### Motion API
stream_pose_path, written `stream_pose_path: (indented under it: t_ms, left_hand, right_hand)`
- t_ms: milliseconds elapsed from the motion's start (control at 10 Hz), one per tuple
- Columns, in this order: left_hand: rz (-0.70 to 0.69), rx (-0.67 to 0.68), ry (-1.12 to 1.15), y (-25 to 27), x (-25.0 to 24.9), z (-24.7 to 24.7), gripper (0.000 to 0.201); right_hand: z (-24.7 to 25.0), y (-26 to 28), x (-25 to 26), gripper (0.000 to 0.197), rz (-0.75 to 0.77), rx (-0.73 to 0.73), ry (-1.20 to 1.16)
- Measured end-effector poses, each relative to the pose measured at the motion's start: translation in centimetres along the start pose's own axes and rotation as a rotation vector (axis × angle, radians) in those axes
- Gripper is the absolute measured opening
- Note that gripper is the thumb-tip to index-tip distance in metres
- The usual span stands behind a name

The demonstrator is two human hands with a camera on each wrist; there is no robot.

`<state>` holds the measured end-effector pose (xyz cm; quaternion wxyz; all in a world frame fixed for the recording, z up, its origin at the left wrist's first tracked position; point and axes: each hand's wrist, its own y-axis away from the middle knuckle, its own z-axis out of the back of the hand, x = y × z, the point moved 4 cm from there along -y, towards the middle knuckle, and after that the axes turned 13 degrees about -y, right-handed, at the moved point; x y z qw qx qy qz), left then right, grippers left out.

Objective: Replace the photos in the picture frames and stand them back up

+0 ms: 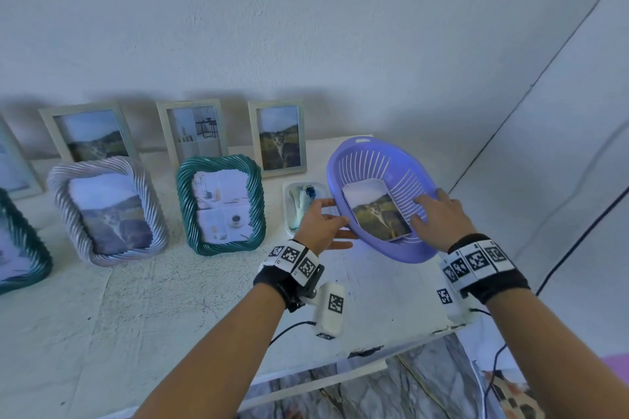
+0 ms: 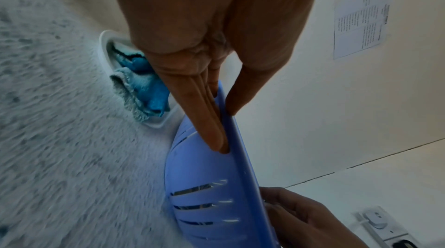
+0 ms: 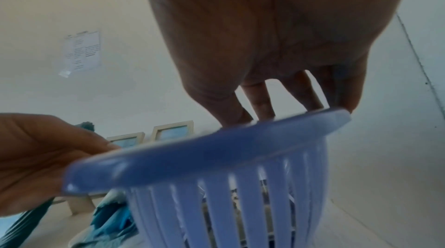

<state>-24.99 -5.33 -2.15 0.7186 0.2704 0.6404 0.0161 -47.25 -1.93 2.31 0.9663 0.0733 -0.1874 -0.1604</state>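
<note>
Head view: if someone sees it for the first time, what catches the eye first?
The purple slotted basket, tilted at the table's right end, with the left hand gripping its rim and the right hand reaching inside beside a stack of photos. Left of it stand framed pictures, notably the green twisted frame.

A lavender-blue slotted basket (image 1: 374,160) at centre right holds a photo (image 1: 381,216) in greens and browns under pale sky. Left of it stand a teal rope-patterned frame (image 1: 185,207) and a lilac-grey rope-patterned frame (image 1: 61,187), with pale plain frames (image 1: 253,139) behind. The desk (image 1: 153,299) is speckled off-white. Both wrists wear black bands (image 1: 500,286) carrying black-and-white square markers.
</note>
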Motion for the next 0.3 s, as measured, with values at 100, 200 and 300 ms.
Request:
stream_pose_path:
  t_ms: [100, 200, 300]
  left_hand:
    - [-0.016, -0.035, -0.053, -1.11, -0.87, 0.65, 0.043]
    - [-0.04, -0.06, -0.091, -1.86, -1.3, 1.16, 0.044]
    - [-0.045, -0.05, -0.142, -1.66, -1.16, 1.36, 0.045]
  right_hand:
    - [0.12, -0.69, 0.31, 0.04, 0.008, -0.014, -0.022]
    - [-0.02, -1.35, 0.53, 0.039, 0.013, -0.017, -0.037]
    - [-0.14, -1.57, 0.73, 0.04, 0.016, -0.041, -0.086]
